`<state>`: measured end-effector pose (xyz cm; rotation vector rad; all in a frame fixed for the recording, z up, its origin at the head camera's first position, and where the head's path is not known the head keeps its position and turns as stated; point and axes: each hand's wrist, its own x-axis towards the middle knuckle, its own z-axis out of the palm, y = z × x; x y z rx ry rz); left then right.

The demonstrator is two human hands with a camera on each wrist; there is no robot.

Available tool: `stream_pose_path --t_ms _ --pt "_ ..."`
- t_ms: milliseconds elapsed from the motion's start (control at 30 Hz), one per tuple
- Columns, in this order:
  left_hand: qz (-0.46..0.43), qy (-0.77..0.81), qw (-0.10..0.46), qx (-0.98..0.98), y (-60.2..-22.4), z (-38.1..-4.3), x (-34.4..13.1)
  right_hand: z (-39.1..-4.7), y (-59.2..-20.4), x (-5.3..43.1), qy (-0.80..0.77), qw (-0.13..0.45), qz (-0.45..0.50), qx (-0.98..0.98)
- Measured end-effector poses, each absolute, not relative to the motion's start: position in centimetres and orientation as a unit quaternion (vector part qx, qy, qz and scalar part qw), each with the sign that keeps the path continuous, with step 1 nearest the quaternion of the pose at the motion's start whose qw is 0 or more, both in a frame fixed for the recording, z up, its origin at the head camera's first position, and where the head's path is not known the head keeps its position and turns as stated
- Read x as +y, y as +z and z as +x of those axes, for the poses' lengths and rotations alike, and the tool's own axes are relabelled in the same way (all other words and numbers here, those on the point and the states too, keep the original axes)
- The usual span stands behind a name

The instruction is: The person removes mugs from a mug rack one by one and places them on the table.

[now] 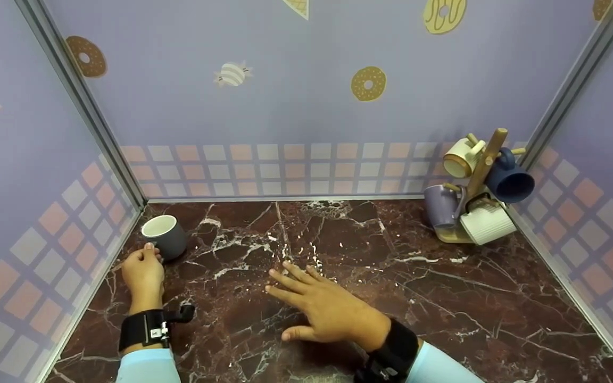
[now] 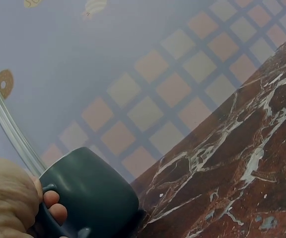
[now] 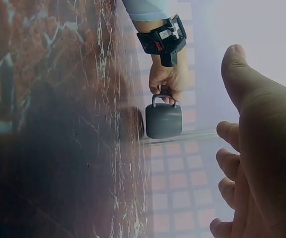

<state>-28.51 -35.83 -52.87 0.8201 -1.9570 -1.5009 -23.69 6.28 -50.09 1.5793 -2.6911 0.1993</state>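
Note:
A dark grey mug (image 1: 171, 242) with a white inside stands upright at the left of the table, close to the back left corner. My left hand (image 1: 144, 268) grips its handle (image 3: 164, 97); curled fingers pass through the handle in the left wrist view, where the mug's side (image 2: 91, 191) looks dark green-grey. Whether the mug's base touches the table, I cannot tell. Palm down, my right hand (image 1: 325, 308) is held over the middle of the table with fingers spread and nothing in it. The right wrist view shows its thumb and fingers (image 3: 227, 163) apart from the surface.
A wooden mug tree (image 1: 481, 175) at the back right bears a cream mug (image 1: 458, 159), a navy mug (image 1: 511, 181), a purple mug (image 1: 441, 206) and a white ribbed mug (image 1: 487, 223). Patterned walls (image 1: 296, 117) enclose the dark red marbled table (image 1: 445, 308) at the back and sides.

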Motion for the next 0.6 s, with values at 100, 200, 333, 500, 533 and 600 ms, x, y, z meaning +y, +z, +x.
stream_pose_path --t_ms 100,200,333,500,533,600 --pt "0.302 -0.558 0.268 -0.725 -53.05 -28.48 -35.79 -23.70 -50.05 6.30 0.066 0.003 0.504 -0.861" --pt "0.302 -0.555 0.267 -0.728 -53.11 -28.37 -35.68 -23.76 -50.05 6.34 0.070 0.002 0.504 -0.861" --pt "0.307 -0.548 0.265 -0.732 -53.36 -28.51 -35.77 -23.87 -50.20 6.36 0.079 0.011 0.506 -0.859" --pt "0.327 -0.527 0.270 -0.737 -53.57 -28.92 -36.21 -23.88 -50.32 6.28 0.099 0.020 0.501 -0.860" --pt "0.328 -0.525 0.270 -0.737 -53.49 -28.89 -36.20 -23.88 -50.33 6.26 0.102 0.020 0.499 -0.860" --pt "0.331 -0.519 0.271 -0.740 -53.33 -28.84 -36.15 -23.89 -50.33 6.24 0.104 0.020 0.497 -0.861"
